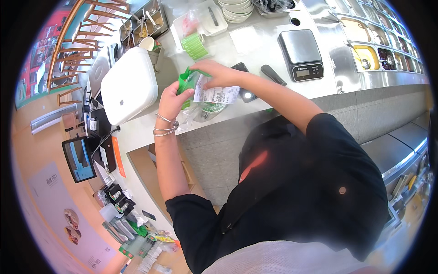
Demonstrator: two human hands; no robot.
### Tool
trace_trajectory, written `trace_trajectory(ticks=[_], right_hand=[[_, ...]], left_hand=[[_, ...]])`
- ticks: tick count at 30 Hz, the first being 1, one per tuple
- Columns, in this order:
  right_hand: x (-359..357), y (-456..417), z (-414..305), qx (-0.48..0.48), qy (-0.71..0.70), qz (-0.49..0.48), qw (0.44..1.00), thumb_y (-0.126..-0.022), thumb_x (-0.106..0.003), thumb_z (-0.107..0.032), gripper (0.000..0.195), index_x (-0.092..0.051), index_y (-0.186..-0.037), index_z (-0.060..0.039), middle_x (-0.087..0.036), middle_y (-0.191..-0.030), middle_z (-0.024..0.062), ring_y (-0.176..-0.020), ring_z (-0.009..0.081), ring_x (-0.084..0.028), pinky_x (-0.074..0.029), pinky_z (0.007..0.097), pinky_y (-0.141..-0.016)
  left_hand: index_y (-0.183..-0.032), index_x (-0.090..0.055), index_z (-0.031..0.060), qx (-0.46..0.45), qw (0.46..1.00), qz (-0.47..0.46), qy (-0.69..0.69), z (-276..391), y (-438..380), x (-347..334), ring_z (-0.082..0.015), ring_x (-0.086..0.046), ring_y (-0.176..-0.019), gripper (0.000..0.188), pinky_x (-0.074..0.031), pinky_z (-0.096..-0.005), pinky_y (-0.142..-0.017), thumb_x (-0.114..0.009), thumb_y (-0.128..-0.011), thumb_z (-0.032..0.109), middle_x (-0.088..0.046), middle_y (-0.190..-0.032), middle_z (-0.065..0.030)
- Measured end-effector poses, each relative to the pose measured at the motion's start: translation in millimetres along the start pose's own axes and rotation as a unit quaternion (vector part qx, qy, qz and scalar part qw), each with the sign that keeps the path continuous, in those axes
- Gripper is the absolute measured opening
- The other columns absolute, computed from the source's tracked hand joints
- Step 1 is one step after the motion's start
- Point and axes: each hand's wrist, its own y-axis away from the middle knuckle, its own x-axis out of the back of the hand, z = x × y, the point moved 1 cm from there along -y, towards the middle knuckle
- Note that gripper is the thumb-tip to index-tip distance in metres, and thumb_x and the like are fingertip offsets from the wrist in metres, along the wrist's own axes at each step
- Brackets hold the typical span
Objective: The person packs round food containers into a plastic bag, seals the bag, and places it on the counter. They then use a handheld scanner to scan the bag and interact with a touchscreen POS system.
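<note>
Over the front edge of the white counter (239, 61), both hands hold a transparent plastic bag (191, 114) by its green top (183, 80). My left hand (171, 99), with silver bangles at the wrist, pinches the green part on the near left side. Across from it, my right hand (215, 73) grips the upper rim, its thumb near a printed paper slip (217, 95) on the bag. Inside the lower bag a round item with green print (212, 107) shows through; the slip covers part of it. A dark phone-like device (249, 96) with a bright spot lies partly behind the slip.
A white lidded bin (128, 85) stands left of my hands. Beyond lie green packaging (195, 46), white trays (214, 20) and stacked white bowls (237, 10). To the right are a black-handled tool (272, 74), a digital scale (301, 54) and food pans (364, 56).
</note>
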Motion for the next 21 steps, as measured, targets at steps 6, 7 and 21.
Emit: trace_trajectory(ticks=[6, 7, 21], right_hand=[[-2, -14, 4, 0.009, 0.005, -0.084, 0.996, -0.06, -0.066, -0.008, 0.066, -0.04, -0.12, -0.0083, -0.044, -0.116, 0.012, -0.11, 0.0301, -0.037, -0.03, 0.0376, -0.094], [-3, -14, 4, 0.01, 0.015, -0.082, 0.996, -0.06, -0.066, -0.007, 0.063, -0.041, -0.118, -0.0085, -0.045, -0.113, 0.0114, -0.108, 0.0298, -0.038, -0.031, 0.0374, -0.093], [-12, -12, 11, -0.002, -0.018, -0.054, 0.998, -0.063, -0.064, -0.007, 0.03, -0.057, -0.093, -0.0091, -0.05, -0.097, 0.0075, -0.098, 0.0274, -0.042, -0.034, 0.0344, -0.085]], left_hand=[[-0.092, -0.057, 0.0019, -0.031, 0.998, -0.043, -0.031, -1, 0, 5, -0.0075, -0.046, -0.071, 0.019, -0.038, -0.0215, -0.068, -0.061, -0.075, 0.01, -0.053, -0.079, 0.0018], [-0.093, -0.056, 0.0022, 0.001, 0.999, -0.05, 0.005, 2, 2, 3, -0.0077, -0.047, -0.07, 0.02, -0.039, -0.0216, -0.067, -0.061, -0.075, 0.01, -0.053, -0.078, 0.002], [-0.09, -0.052, -0.0009, -0.002, 0.977, -0.009, -0.215, -2, 18, -1, -0.0159, -0.053, -0.078, 0.029, -0.042, -0.0294, -0.07, -0.066, -0.068, 0.01, -0.06, -0.079, -0.0089]])
